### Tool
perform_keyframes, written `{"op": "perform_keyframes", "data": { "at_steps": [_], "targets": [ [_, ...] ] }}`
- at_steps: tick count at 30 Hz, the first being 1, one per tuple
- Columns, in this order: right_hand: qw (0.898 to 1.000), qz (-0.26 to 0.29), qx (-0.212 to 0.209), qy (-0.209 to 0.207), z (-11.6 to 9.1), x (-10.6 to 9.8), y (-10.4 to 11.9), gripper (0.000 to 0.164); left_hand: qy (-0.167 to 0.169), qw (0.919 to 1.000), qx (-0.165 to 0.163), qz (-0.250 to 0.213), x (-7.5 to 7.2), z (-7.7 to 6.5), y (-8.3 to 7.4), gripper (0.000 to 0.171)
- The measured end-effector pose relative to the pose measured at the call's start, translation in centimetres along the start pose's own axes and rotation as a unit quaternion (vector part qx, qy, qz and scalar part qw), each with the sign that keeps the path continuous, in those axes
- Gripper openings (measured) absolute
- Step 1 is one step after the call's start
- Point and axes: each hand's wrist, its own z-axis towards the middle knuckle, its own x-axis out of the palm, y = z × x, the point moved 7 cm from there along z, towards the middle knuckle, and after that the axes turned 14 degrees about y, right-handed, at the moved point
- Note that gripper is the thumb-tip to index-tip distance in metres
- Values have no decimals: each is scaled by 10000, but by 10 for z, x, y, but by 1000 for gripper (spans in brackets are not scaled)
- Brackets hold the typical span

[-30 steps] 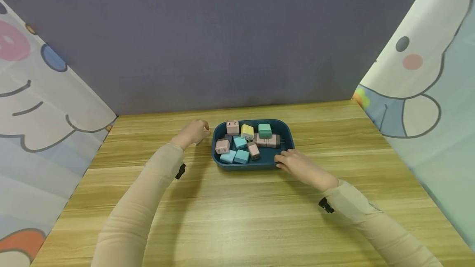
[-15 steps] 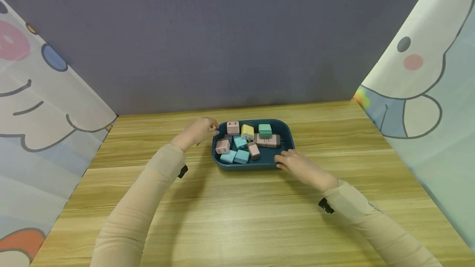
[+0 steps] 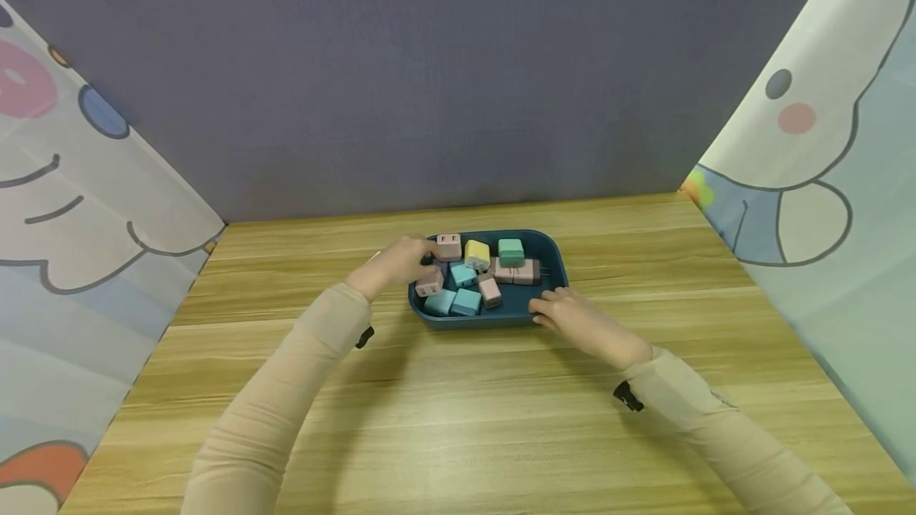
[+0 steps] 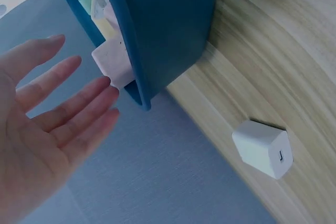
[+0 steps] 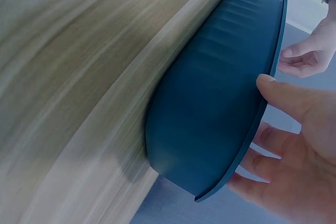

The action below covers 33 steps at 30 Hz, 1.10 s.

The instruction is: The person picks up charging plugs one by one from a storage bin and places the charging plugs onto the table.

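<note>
A dark blue plastic basket [image 3: 472,323] holds several plug-in USB chargers. Over its left end reaches my left hand [image 3: 402,262], fingers extended and fingertips close to a pink charger [image 3: 448,248]; the left wrist view shows nothing in the palm. Below those fingers lies another pink charger [image 3: 429,284]. My right hand [image 3: 572,316] holds the basket's rim at the front right corner, thumb [image 5: 270,90] on the outer side and fingers behind it. A white charger [image 4: 265,148] lies on the table outside the basket.
In the basket are also a yellow charger [image 3: 477,254], a green charger [image 3: 511,251], blue chargers [image 3: 467,303] and a pink charger with metal prongs [image 3: 525,272]. The wooden table [image 3: 458,420] ends at a grey backdrop [image 3: 458,102], with cartoon-printed cloth [image 3: 787,205] at both sides.
My left hand has moved right, from beside the basket to over its left end, close to the pink chargers. The right hand and the basket have stayed in place.
</note>
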Motion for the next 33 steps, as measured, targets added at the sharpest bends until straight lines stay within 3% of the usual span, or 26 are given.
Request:
{"op": "perform_keyframes", "data": {
  "at_steps": [7,21,33],
  "targets": [
    [10000,-18,-40,-55,0,-2,1,7,121,9998,151,-22,7,5,0,32],
    [10000,8,-38,55,0,-2,2,5,508,9985,105,-144,18,12,-2,33],
    [10000,33,-44,39,-1,-2,3,7,634,9980,55,-33,24,19,1,35]
  ]
}}
